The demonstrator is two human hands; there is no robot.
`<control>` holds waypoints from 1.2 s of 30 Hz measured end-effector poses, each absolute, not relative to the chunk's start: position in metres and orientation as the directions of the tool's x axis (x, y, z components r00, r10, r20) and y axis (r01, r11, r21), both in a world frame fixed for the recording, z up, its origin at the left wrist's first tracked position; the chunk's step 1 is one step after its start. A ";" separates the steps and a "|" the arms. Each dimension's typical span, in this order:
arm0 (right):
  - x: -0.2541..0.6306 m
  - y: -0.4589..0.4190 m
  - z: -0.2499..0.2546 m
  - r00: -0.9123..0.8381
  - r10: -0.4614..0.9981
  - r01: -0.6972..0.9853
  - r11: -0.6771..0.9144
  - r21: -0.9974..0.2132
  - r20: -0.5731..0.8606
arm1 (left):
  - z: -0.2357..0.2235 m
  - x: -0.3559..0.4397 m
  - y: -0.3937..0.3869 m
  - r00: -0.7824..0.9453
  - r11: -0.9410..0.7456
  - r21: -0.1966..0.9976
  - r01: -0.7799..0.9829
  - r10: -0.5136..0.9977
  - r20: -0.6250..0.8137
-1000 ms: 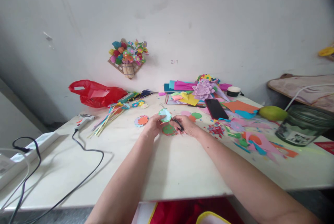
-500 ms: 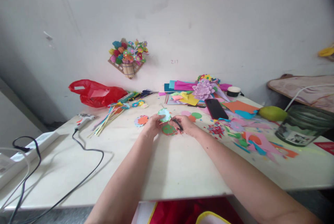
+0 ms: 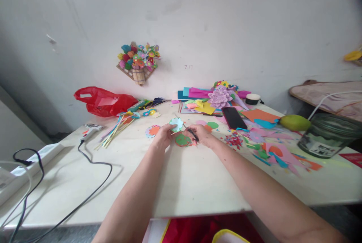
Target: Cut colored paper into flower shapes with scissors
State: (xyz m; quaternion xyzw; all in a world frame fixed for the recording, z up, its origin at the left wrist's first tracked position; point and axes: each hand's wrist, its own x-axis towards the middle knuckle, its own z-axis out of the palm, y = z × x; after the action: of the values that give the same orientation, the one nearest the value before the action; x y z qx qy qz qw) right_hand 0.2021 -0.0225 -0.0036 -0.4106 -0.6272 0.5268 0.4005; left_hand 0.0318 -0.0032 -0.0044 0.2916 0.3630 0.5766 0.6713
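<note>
Between the thumb and fingers of my left hand (image 3: pixel 164 135) is a light blue scalloped paper flower (image 3: pixel 177 124) with a green edge. My right hand (image 3: pixel 200 134) is closed around the dark handles of a pair of scissors (image 3: pixel 192 134), whose blades point up and left toward the flower. Below the flower lies a green paper disc (image 3: pixel 182 140) with orange around its rim. Left of my left hand sits an orange and lilac paper flower (image 3: pixel 153 131). Another green disc (image 3: pixel 212 125) lies beyond my right hand.
To the right are a phone (image 3: pixel 234 118), red paper snippets (image 3: pixel 233 140), coloured scraps (image 3: pixel 283 154) and a glass jar (image 3: pixel 329 137). Leftward are a red plastic bag (image 3: pixel 104 102), paper strips (image 3: pixel 117 129), a corded glue gun (image 3: pixel 91 133) and a power strip (image 3: pixel 34 169).
The light blue flower has shifted slightly left and turned a little in my left hand. The scissors' blades now show more clearly beside it, apart from its edge.
</note>
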 end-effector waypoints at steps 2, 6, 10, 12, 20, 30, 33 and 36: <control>0.202 -0.025 0.000 -0.333 0.940 0.094 0.106 -0.990 0.069 | -0.003 0.032 -0.004 0.064 0.164 0.810 -0.564 0.986 -0.155; 0.202 -0.028 0.004 -0.330 0.942 0.103 0.106 -0.989 0.066 | -0.002 0.032 -0.005 0.048 0.153 0.807 -0.570 0.987 -0.153; 0.203 -0.028 0.004 -0.329 0.940 0.097 0.126 -0.987 0.088 | -0.003 0.032 -0.004 0.045 0.165 0.807 -0.568 0.984 -0.170; 0.203 -0.027 0.003 -0.328 0.940 0.098 0.131 -0.987 0.093 | -0.003 0.031 -0.003 0.047 0.173 0.806 -0.566 0.983 -0.178; 0.202 -0.023 -0.001 -0.308 0.949 0.106 0.112 -0.988 0.074 | -0.003 0.030 -0.002 0.037 0.193 0.794 -0.576 0.977 -0.211; 0.202 -0.021 -0.002 -0.301 0.950 0.089 0.109 -0.990 0.077 | -0.003 0.029 -0.001 0.040 0.210 0.786 -0.582 0.972 -0.230; 0.201 -0.020 -0.003 -0.287 0.956 0.101 0.093 -0.991 0.061 | -0.004 0.028 0.000 0.035 0.201 0.788 -0.582 0.974 -0.222; 0.201 -0.017 -0.006 -0.284 0.957 0.103 0.087 -0.991 0.054 | -0.005 0.027 0.001 0.030 0.180 0.792 -0.583 0.979 -0.200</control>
State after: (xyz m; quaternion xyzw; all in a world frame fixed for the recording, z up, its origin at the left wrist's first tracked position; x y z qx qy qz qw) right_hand 0.2008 -0.0173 -0.0057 -0.4338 -0.6110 0.5182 0.4123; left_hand 0.0273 0.0009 -0.0051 0.2617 0.3787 0.5844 0.6682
